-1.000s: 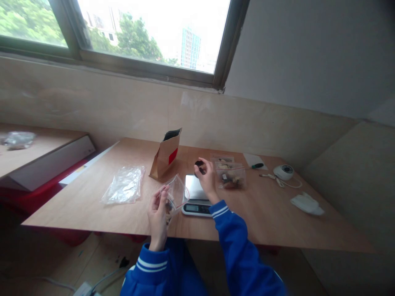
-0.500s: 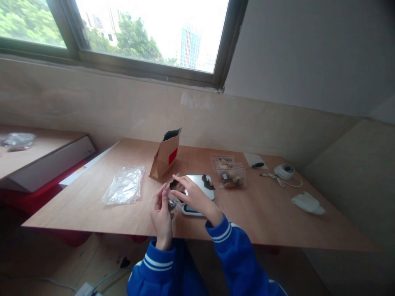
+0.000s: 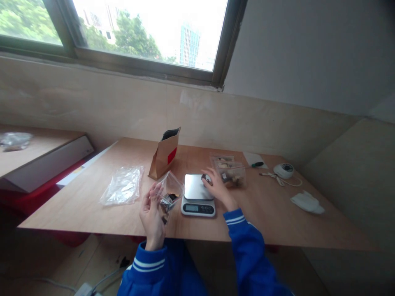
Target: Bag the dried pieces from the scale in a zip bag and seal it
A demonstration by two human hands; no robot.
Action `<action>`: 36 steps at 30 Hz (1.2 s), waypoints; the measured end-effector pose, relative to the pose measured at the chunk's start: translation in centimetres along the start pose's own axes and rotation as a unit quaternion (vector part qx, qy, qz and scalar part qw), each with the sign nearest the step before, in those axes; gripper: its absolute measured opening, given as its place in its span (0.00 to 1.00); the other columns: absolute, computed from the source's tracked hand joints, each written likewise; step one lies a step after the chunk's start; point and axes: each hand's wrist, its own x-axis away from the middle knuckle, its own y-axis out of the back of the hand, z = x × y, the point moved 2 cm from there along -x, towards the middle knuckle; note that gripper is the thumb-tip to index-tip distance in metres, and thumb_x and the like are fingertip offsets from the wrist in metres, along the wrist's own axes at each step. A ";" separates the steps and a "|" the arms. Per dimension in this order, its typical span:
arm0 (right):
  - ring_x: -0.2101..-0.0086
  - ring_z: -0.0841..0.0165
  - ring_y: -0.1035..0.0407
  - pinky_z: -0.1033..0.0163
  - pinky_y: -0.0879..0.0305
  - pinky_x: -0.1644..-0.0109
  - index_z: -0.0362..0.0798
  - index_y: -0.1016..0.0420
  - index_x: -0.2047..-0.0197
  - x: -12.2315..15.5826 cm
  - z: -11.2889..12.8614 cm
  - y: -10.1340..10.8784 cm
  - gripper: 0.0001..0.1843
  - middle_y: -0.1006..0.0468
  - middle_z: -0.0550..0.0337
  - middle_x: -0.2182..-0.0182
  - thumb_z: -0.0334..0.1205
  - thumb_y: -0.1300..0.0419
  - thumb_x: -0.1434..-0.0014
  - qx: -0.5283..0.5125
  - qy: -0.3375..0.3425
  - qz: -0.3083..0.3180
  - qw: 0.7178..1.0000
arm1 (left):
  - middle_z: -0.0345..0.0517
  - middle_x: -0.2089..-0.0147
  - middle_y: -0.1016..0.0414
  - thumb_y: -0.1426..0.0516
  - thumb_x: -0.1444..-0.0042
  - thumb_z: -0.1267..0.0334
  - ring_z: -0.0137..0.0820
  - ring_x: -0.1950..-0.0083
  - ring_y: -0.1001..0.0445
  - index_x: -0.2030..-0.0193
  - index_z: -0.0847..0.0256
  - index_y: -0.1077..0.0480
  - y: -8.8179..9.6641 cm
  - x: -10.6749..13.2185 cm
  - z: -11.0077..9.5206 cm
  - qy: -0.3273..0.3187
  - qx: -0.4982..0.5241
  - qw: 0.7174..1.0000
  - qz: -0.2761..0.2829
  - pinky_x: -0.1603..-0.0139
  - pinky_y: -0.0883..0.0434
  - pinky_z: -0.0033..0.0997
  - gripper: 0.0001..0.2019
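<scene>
My left hand (image 3: 151, 211) is closed on the edge of a clear zip bag (image 3: 170, 181), which stands open at the top. Dark and tan dried pieces (image 3: 168, 200) lie inside it; their exact kind is hard to tell. To the right is a digital kitchen scale (image 3: 193, 187) with a metal pan and a small display. My right hand (image 3: 217, 187) reaches over the pan's right side, its fingers closed around a dark dried piece (image 3: 205, 177) that they partly hide.
A brown paper pouch (image 3: 165, 154) with a red label stands behind the bag. Flat clear bags (image 3: 123, 185) lie left. Filled zip bags (image 3: 236, 174), a screwdriver (image 3: 257, 164), a white camera (image 3: 283, 170) with its cable and a crumpled white bag (image 3: 307, 202) are on the right.
My right hand has left the zip bag and moved right to the dark piece on the scale. My left hand has shifted slightly left with the bag, uncovering the scale's display.
</scene>
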 end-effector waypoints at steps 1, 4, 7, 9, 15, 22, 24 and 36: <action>0.38 0.54 0.46 0.44 0.51 0.35 0.49 0.29 0.44 0.1 -1.8 -0.5 0.23 0.37 0.45 0.39 0.42 0.41 0.42 0.018 -0.025 0.019 0.999 | 0.54 0.46 0.24 0.42 0.42 0.53 0.37 0.44 0.26 0.48 0.60 0.28 0.1 -0.1 0.0 0.001 0.003 1.000 -0.002 0.38 0.35 0.40 0.18; 0.35 0.54 0.51 0.44 0.52 0.34 0.49 0.35 0.39 0.5 -4.9 -2.0 0.27 0.41 0.45 0.36 0.45 0.44 0.40 0.012 -0.043 0.045 0.998 | 0.53 0.47 0.24 0.41 0.43 0.53 0.37 0.44 0.26 0.49 0.60 0.28 0.3 -0.1 0.2 0.013 0.011 1.000 0.002 0.37 0.36 0.41 0.18; 0.40 0.58 0.41 0.48 0.46 0.36 0.47 0.32 0.43 0.5 -5.3 -2.4 0.22 0.33 0.45 0.41 0.42 0.48 0.39 -0.036 -0.029 0.024 0.999 | 0.54 0.47 0.24 0.41 0.43 0.54 0.38 0.44 0.26 0.49 0.61 0.28 0.1 0.0 0.3 0.024 0.020 0.999 0.011 0.38 0.35 0.41 0.18; 0.47 0.60 0.33 0.50 0.40 0.41 0.46 0.29 0.47 0.4 -4.9 -2.2 0.19 0.26 0.46 0.48 0.41 0.48 0.39 -0.056 -0.031 0.011 0.998 | 0.54 0.47 0.23 0.41 0.43 0.54 0.38 0.45 0.25 0.49 0.62 0.28 0.0 0.2 0.1 0.028 0.019 0.999 0.013 0.39 0.34 0.40 0.18; 0.53 0.60 0.29 0.52 0.35 0.46 0.45 0.25 0.54 0.5 -3.8 -1.3 0.15 0.22 0.49 0.53 0.43 0.41 0.43 -0.110 -0.046 -0.055 0.991 | 0.53 0.47 0.23 0.43 0.41 0.53 0.36 0.43 0.27 0.49 0.61 0.28 0.0 0.8 -0.3 0.052 -0.005 0.999 0.015 0.38 0.34 0.38 0.18; 0.51 0.62 0.29 0.55 0.33 0.47 0.47 0.26 0.49 0.4 5.0 0.8 0.21 0.23 0.50 0.51 0.47 0.38 0.44 -0.285 -0.047 -0.058 0.956 | 0.52 0.46 0.24 0.40 0.44 0.52 0.37 0.43 0.27 0.48 0.60 0.28 -0.8 1.3 0.8 0.082 -0.003 0.996 0.036 0.40 0.32 0.37 0.21; 0.50 0.63 0.30 0.58 0.32 0.48 0.50 0.24 0.51 0.6 8.8 1.5 0.17 0.24 0.54 0.49 0.45 0.38 0.43 -0.291 0.015 0.069 0.954 | 0.52 0.46 0.24 0.40 0.46 0.50 0.38 0.43 0.27 0.48 0.60 0.28 -1.2 1.4 0.9 0.079 0.002 0.996 0.050 0.42 0.31 0.37 0.22; 0.61 0.65 0.27 0.63 0.33 0.57 0.47 0.22 0.56 0.2 12.4 0.0 0.12 0.21 0.56 0.61 0.31 0.37 0.45 -0.091 0.044 0.183 0.978 | 0.51 0.46 0.24 0.38 0.49 0.50 0.37 0.45 0.26 0.48 0.58 0.28 -1.2 1.6 1.0 0.102 0.032 0.992 0.065 0.48 0.26 0.32 0.23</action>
